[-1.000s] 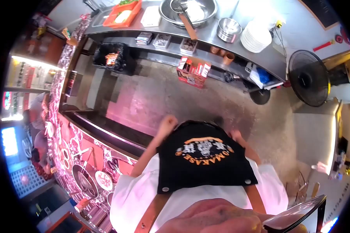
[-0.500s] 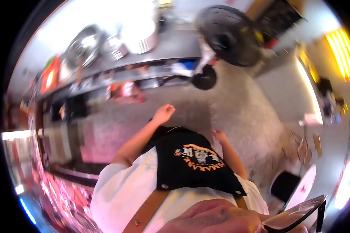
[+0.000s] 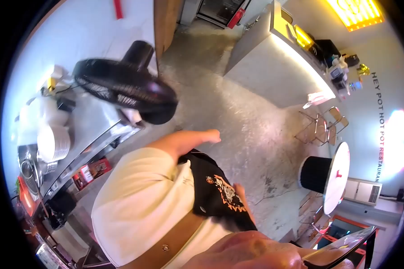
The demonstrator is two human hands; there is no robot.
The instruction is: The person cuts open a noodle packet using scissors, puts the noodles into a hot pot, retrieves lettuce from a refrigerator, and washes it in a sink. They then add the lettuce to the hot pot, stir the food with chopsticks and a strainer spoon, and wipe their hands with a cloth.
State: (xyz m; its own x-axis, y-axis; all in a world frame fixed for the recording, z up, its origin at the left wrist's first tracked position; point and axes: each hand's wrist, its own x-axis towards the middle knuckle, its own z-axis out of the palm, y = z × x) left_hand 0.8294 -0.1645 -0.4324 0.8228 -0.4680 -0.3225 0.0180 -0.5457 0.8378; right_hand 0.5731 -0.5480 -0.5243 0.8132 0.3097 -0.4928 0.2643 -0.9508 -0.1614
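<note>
My left hand [image 3: 213, 135] is held out in front of my body above the grey concrete floor [image 3: 256, 143]. Its fingers are curled in, and nothing shows in them. Below it is the black apron [image 3: 211, 184] with an orange and white print, worn over a white shirt [image 3: 139, 197]. Of my right arm [image 3: 241, 193] only a blurred part appears beyond the apron's edge; the fingers of that hand cannot be made out. A large black fan [image 3: 125, 87] stands ahead on the left, apart from my left hand.
A steel worktable [image 3: 85, 123] on the left bears a stack of white bowls or plates [image 3: 54, 143]. Ahead stands a grey counter [image 3: 253, 62] with a lit edge. On the right are a folding chair [image 3: 316, 127] and a round white table [image 3: 339, 184] with a black base.
The view has swung to the right, so the fan and worktable now lie farther left. My left hand now reaches across ahead of the apron. My right hand shows less than before.
</note>
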